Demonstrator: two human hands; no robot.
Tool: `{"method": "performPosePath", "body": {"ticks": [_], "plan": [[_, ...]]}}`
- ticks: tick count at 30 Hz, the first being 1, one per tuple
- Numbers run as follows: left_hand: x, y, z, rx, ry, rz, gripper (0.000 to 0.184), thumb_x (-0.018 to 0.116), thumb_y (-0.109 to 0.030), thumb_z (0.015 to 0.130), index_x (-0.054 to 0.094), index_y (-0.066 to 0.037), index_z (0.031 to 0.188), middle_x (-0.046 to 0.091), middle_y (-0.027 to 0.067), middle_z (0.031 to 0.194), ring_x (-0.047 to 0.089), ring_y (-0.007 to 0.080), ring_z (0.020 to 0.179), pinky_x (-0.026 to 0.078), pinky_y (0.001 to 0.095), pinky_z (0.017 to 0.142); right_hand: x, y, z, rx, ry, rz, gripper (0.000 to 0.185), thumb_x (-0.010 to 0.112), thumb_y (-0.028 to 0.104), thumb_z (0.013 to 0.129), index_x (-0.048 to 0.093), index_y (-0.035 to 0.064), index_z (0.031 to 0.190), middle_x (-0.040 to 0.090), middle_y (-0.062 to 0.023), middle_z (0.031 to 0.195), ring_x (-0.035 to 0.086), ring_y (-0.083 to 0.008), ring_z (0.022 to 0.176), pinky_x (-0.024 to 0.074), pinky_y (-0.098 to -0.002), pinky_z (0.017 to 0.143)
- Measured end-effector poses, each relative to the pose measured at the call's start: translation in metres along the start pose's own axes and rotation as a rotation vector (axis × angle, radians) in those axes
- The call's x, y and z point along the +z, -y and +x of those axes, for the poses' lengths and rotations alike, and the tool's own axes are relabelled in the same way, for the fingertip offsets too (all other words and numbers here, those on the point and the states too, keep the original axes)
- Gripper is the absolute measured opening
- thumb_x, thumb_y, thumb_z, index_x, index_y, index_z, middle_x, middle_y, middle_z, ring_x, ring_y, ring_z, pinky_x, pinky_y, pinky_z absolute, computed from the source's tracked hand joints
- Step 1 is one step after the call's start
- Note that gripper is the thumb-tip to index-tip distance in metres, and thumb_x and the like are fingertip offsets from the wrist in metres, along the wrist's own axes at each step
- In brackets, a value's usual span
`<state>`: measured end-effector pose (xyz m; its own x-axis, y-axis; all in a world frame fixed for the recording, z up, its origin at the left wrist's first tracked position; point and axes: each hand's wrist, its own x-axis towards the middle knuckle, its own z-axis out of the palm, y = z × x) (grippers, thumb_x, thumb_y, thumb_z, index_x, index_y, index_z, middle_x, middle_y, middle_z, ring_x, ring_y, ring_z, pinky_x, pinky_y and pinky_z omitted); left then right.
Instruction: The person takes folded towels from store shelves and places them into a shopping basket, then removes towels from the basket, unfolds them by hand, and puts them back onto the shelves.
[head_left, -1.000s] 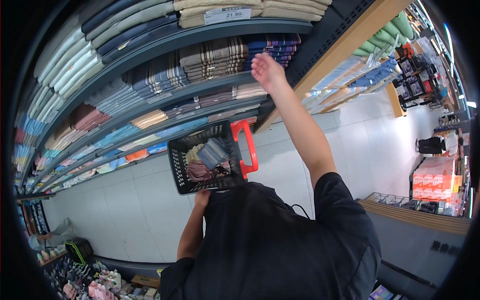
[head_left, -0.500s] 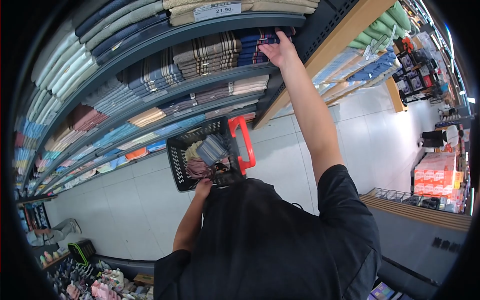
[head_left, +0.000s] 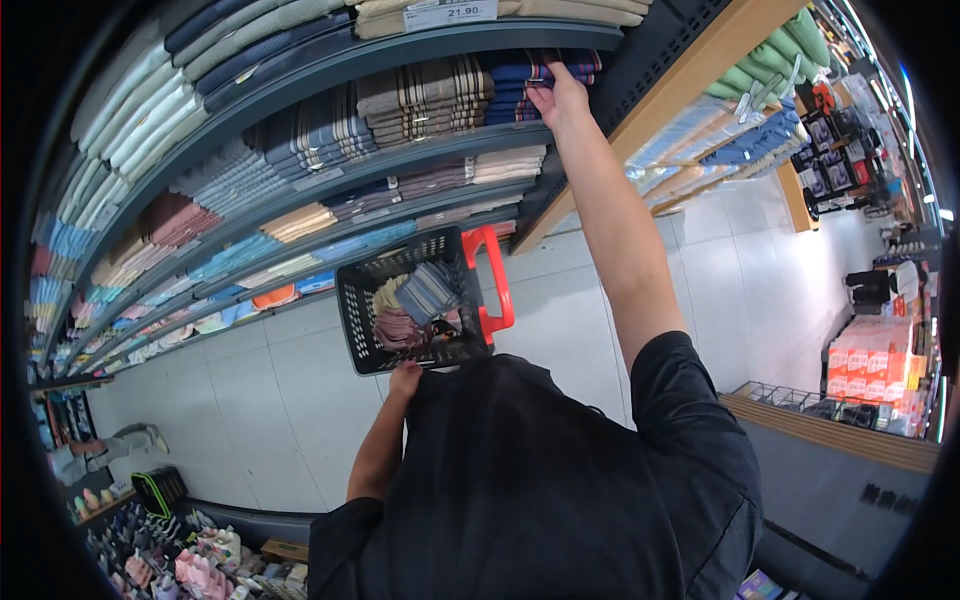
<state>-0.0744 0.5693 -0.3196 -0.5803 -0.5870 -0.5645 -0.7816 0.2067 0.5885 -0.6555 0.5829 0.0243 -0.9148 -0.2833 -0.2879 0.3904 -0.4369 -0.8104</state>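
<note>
My right hand (head_left: pixel 562 98) reaches up to a stack of folded navy plaid towels (head_left: pixel 512 92) at the right end of a shelf. Its fingers are closed on the front edge of a towel in that stack. Low in front of my body, my left hand (head_left: pixel 405 380) is closed on the near rim of a dark shopping basket (head_left: pixel 362 335) with a red handle (head_left: pixel 497 275). Inside the basket lie a blue striped cloth (head_left: pixel 428 293), a pink cloth (head_left: pixel 396 328) and a pale yellow cloth (head_left: pixel 385 295).
Brown striped towels (head_left: pixel 420 100) and blue-grey striped towels (head_left: pixel 318 132) fill the same shelf to the left. A price label (head_left: pixel 450 14) hangs on the shelf edge above. A wooden post (head_left: pixel 690 75) stands right of my hand. Another person's legs (head_left: pixel 130 440) show at lower left.
My right hand has moved from partly open at the stack to a closer grip on a navy towel. The view has shifted slightly; my left hand stays at the basket rim.
</note>
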Motion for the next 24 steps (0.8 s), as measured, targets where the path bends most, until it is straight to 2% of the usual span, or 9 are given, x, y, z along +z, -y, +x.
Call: {"method": "performPosePath", "body": {"ticks": [2,5,8,10,12,14,18,23,24], "plan": [[0.001,0.006,0.000,-0.013,-0.002,-0.036,0.037,0.065,-0.034,0.080,0.068,-0.008,0.105,0.071,0.0150,0.097,0.067,0.0312,0.094,0.051,0.0387,0.082,0.000,-0.002,-0.006,-0.003,0.021,0.026,0.036,0.071,0.017,0.081,0.052,-0.0004,0.106,0.060,-0.0155,0.099,0.062,-0.0275,0.085,0.0562,-0.0412,0.066],[0.017,0.029,0.016,-0.020,0.008,-0.143,0.037,0.065,-0.034,0.080,0.067,-0.006,0.105,0.070,0.0155,0.094,0.068,0.0288,0.091,0.051,0.0373,0.080,-0.003,-0.007,-0.014,-0.047,0.183,0.208,0.028,0.068,0.012,0.081,0.054,0.0053,0.104,0.062,-0.0105,0.100,0.060,-0.0262,0.097,0.0526,-0.0410,0.079],[0.016,0.019,0.023,0.001,0.048,-0.251,0.037,0.065,-0.031,0.081,0.066,-0.003,0.104,0.069,0.0140,0.087,0.067,0.0227,0.084,0.051,0.0337,0.077,-0.009,-0.007,-0.024,-0.009,0.228,0.315,0.028,0.068,0.012,0.080,0.055,0.0063,0.103,0.061,-0.0095,0.101,0.059,-0.0246,0.094,0.0481,-0.0423,0.088],[-0.012,-0.039,0.024,0.018,0.126,-0.243,0.034,0.065,-0.026,0.082,0.065,-0.001,0.104,0.068,0.0114,0.083,0.066,0.0184,0.080,0.050,0.0312,0.074,-0.011,-0.009,-0.032,0.030,0.230,0.330,0.028,0.069,0.013,0.079,0.054,0.0066,0.102,0.061,-0.0094,0.101,0.059,-0.0246,0.095,0.0450,-0.0431,0.093],[-0.021,-0.094,0.033,0.108,0.070,-0.555,0.029,0.061,-0.014,0.089,0.061,0.001,0.114,0.060,0.0002,0.080,0.053,0.0095,0.066,0.042,0.0251,0.057,-0.016,-0.014,-0.040,0.056,0.213,0.350,0.028,0.068,0.013,0.080,0.054,0.0059,0.103,0.061,-0.0101,0.100,0.059,-0.0254,0.094,0.0450,-0.0437,0.093],[-0.051,-0.179,0.034,0.191,0.071,-0.625,0.025,0.060,-0.013,0.088,0.063,0.001,0.108,0.068,0.0078,0.093,0.062,0.0158,0.086,0.048,0.0297,0.079,-0.018,-0.020,-0.048,0.064,0.187,0.375,0.028,0.067,0.013,0.081,0.054,0.0043,0.105,0.062,-0.0115,0.098,0.060,-0.0270,0.092,0.0479,-0.0440,0.088],[-0.098,-0.320,0.042,0.528,0.125,-0.710,0.038,0.063,-0.022,0.091,0.057,0.003,0.120,0.065,0.0105,0.106,0.061,0.0169,0.099,0.047,0.0292,0.089,-0.023,-0.026,-0.060,0.067,0.172,0.397,0.030,0.067,0.012,0.081,0.054,0.0049,0.106,0.061,-0.0113,0.102,0.059,-0.0267,0.093,0.0476,-0.0440,0.087],[-0.138,-0.435,0.018,0.582,0.035,-0.814,0.064,0.066,-0.038,0.089,0.041,-0.001,0.134,0.051,0.0128,0.128,0.052,0.0205,0.112,0.043,0.0329,0.093,-0.025,-0.024,-0.106,-0.035,0.141,0.420,0.029,0.066,0.010,0.080,0.053,0.0040,0.106,0.059,-0.0114,0.105,0.058,-0.0264,0.095,0.0476,-0.0437,0.086],[-0.149,-0.448,0.019,0.538,0.110,-0.919,0.068,0.065,-0.043,0.088,0.039,-0.001,0.135,0.049,0.0142,0.130,0.051,0.0219,0.114,0.042,0.0346,0.094,-0.031,-0.026,-0.115,-0.069,0.186,0.421,0.039,0.064,0.007,0.081,0.050,0.0025,0.117,0.056,-0.0127,0.114,0.056,-0.0279,0.104,0.0460,-0.0462,0.093]]}}
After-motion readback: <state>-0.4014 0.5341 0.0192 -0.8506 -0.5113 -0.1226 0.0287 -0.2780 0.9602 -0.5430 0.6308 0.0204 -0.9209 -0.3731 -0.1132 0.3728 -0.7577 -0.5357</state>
